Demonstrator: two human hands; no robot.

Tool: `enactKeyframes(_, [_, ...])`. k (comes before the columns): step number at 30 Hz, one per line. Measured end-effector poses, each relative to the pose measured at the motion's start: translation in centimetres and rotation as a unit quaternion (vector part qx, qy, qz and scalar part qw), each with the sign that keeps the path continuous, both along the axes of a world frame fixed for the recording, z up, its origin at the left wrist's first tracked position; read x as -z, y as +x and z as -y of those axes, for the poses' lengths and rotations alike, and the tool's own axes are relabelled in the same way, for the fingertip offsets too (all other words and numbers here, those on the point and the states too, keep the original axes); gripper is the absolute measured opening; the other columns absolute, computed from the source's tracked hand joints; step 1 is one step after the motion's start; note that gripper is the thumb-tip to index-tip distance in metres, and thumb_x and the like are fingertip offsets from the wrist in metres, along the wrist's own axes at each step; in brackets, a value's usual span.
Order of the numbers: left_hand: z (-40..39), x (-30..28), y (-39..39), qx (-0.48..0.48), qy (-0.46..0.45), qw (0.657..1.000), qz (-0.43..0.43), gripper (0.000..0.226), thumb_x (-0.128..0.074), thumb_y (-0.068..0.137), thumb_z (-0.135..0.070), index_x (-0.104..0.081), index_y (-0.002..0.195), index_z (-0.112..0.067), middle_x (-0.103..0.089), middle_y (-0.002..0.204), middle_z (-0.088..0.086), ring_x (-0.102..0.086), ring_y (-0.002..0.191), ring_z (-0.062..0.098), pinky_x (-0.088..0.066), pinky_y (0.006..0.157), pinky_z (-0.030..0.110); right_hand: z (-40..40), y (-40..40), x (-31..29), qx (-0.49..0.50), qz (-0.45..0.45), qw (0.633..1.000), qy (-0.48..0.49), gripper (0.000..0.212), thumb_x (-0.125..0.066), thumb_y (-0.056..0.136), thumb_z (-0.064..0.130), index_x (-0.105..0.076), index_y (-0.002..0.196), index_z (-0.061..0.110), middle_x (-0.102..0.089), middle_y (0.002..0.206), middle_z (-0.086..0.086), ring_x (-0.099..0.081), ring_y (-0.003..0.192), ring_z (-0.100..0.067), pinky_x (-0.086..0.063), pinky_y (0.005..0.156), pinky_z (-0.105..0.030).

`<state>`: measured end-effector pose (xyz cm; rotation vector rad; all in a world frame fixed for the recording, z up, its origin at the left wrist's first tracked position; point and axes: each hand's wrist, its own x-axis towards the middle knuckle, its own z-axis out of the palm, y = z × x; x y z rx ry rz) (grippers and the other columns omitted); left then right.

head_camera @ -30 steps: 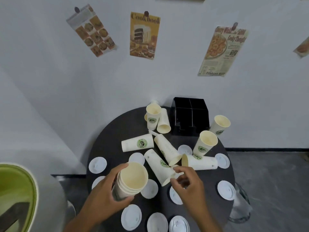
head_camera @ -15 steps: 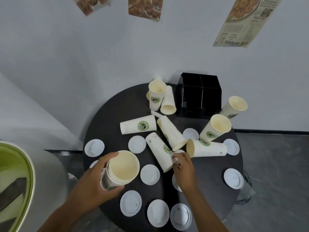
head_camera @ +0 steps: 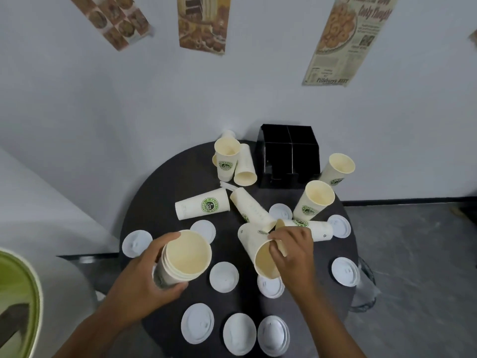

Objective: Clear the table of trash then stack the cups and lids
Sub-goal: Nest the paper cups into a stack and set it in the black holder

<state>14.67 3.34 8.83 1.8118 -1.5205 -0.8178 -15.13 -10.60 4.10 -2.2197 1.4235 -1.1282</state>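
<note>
Since half a second ago the right hand (head_camera: 291,250) has closed on the rim of the lying cup (head_camera: 255,248) and tipped its mouth up off the table (head_camera: 144,218); before, its fingers only hovered at that rim; the left hand (head_camera: 144,277) has stayed wrapped around the nested stack of cups (head_camera: 184,259), held upright at the near left.

The pinch looks shallow, thumb and fingers on the lip only; I judge the cup could slip or buckle if it is swung fast; its far end touches a second fallen cup (head_camera: 251,209) and another lying cup (head_camera: 307,227) sits just beside the hand, so a careless lift may roll either one toward the edge; the lid (head_camera: 270,286) directly under the raised mouth could be dragged along too.

Around them, a cup on its side (head_camera: 202,207) lies to the far left of centre; upright cups (head_camera: 227,158) stand near the black holder (head_camera: 290,156) by the wall, with two more upright cups (head_camera: 316,200) on the right; white lids (head_camera: 223,277) ring the near half of the table; a green-rimmed bin (head_camera: 19,301) stands at the near left.
</note>
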Motion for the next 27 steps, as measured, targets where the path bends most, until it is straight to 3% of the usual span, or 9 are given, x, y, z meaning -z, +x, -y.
enactKeyframes(5, [1.8,-0.7,-1.6,0.044,-0.021,0.999,0.016,0.096,-0.094,0.067,-0.030,-0.039,0.143,-0.053,-0.055,0.140,-0.029,-0.058,0.126,-0.002,-0.053,0.102,0.028,-1.8,-1.6,-7.9,-0.056,0.012,0.995,-0.081,0.011,-0.068,0.086,0.006,-0.076,0.092,0.010,-0.063,0.098,0.000,-0.063,0.090,-0.021,-0.050,0.083,-0.027])
enactKeyframes(10, [3.5,-1.3,-4.0,0.067,-0.038,0.996,0.037,0.093,-0.090,0.069,-0.046,-0.038,0.145,-0.050,-0.056,0.140,-0.027,-0.057,0.128,-0.001,-0.053,0.107,0.041,-3.8,-3.1,-15.1,-0.098,0.023,0.981,-0.163,0.015,-0.069,0.085,-0.002,-0.076,0.094,0.007,-0.066,0.094,-0.008,-0.065,0.084,-0.022,-0.054,0.075,-0.031])
enactKeyframes(16, [4.5,-3.3,-7.2,0.057,-0.033,0.998,-0.001,0.095,-0.090,0.068,-0.043,-0.031,0.138,-0.067,-0.061,0.133,-0.026,-0.062,0.122,0.007,-0.058,0.099,0.038,-6.2,-3.4,-21.4,-0.146,0.042,0.973,-0.171,0.016,-0.065,0.089,0.006,-0.077,0.098,0.012,-0.067,0.097,-0.001,-0.064,0.088,-0.009,-0.050,0.077,-0.017])
enactKeyframes(20, [3.8,-4.4,-8.9,0.066,-0.057,0.996,-0.024,0.100,-0.090,0.064,-0.035,-0.025,0.124,-0.082,-0.059,0.129,-0.035,-0.057,0.120,-0.010,-0.048,0.090,0.009,-6.4,-2.9,-21.8,-0.169,0.022,0.975,-0.144,0.018,-0.069,0.089,0.010,-0.075,0.101,0.021,-0.067,0.101,0.007,-0.063,0.089,-0.005,-0.050,0.076,-0.018])
enactKeyframes(22, [3.2,-5.0,-9.4,0.073,-0.075,0.994,-0.037,0.102,-0.090,0.064,-0.030,-0.027,0.124,-0.083,-0.058,0.129,-0.040,-0.054,0.120,-0.016,-0.045,0.088,0.003,-6.3,-2.6,-21.1,-0.181,0.014,0.976,-0.119,0.018,-0.065,0.091,0.017,-0.072,0.105,0.026,-0.065,0.103,0.011,-0.064,0.088,-0.006,-0.051,0.074,-0.023])
enactKeyframes(24, [2.5,-5.5,-9.8,0.080,-0.081,0.993,-0.039,0.101,-0.090,0.065,-0.031,-0.028,0.129,-0.079,-0.054,0.131,-0.044,-0.055,0.120,-0.016,-0.047,0.093,0.007,-6.2,-2.3,-20.1,-0.182,0.013,0.979,-0.094,0.020,-0.064,0.091,0.019,-0.070,0.108,0.029,-0.063,0.104,0.015,-0.063,0.089,-0.005,-0.051,0.074,-0.024])
enactKeyframes(27, [1.2,-5.6,-10.2,0.075,-0.076,0.993,-0.051,0.097,-0.091,0.066,-0.036,-0.032,0.137,-0.066,-0.059,0.133,-0.036,-0.060,0.121,-0.008,-0.053,0.101,0.025,-6.1,-2.0,-19.0,-0.171,0.030,0.984,-0.051,0.024,-0.062,0.091,0.024,-0.069,0.113,0.033,-0.062,0.108,0.018,-0.064,0.093,-0.005,-0.052,0.076,-0.026])
